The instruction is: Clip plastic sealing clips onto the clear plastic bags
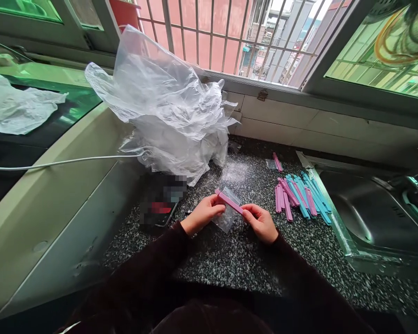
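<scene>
A pink bag-sealing clip [230, 203] is held level between my two hands, across a small clear plastic bag [225, 221]. My left hand [206, 212] pinches the clip's far left end. At its right end, my right hand [261, 222] grips the clip between thumb and fingers. Part of the bag shows above the clip and part hangs below it. To the right, several pink and blue clips [301, 195] lie in a loose pile. Behind that pile, one more pink clip [277, 162] lies by a small clear bag [271, 164].
A large heap of clear plastic bags [174, 102] stands at the back left. Near it lies a phone [163, 215], partly blurred, with a white cable [62, 162] running left. A steel sink [376, 213] borders the speckled counter [230, 269] at right. A barred window is behind.
</scene>
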The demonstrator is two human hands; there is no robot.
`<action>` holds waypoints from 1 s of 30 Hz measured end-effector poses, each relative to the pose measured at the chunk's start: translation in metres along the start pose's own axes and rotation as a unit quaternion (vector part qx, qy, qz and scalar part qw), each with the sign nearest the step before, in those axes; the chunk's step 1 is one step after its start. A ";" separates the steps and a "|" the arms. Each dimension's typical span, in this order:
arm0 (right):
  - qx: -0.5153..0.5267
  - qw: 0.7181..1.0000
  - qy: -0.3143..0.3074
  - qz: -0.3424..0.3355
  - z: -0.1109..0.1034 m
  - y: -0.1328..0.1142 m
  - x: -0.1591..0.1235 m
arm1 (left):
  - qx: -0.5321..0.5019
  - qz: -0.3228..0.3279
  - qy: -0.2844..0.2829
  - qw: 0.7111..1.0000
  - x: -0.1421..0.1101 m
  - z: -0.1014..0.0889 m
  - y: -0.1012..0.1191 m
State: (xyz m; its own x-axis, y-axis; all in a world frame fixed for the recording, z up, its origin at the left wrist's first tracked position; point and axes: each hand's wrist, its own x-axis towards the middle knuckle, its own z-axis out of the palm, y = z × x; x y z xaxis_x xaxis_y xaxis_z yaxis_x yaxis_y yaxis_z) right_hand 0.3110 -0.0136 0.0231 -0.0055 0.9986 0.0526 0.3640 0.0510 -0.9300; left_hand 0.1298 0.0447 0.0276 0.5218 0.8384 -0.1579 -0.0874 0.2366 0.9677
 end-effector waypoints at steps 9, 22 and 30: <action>-0.024 0.999 0.021 -0.008 0.000 0.006 0.000 | -0.038 0.000 0.033 0.999 0.001 -0.002 0.002; -0.046 0.989 0.103 -0.096 -0.006 0.010 0.001 | -0.098 0.005 0.123 0.988 0.007 -0.008 -0.005; -0.235 0.926 0.113 -0.273 -0.002 0.007 0.000 | -0.113 -0.022 0.103 0.988 0.005 -0.001 -0.008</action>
State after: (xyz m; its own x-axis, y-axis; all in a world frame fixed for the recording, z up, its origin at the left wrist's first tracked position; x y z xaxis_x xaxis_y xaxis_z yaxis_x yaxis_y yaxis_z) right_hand 0.3154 -0.0128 0.0169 -0.1330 0.7945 0.5925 0.7290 0.4834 -0.4846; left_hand 0.1322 0.0473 0.0187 0.3468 0.9015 -0.2589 -0.2684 0.3598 0.8936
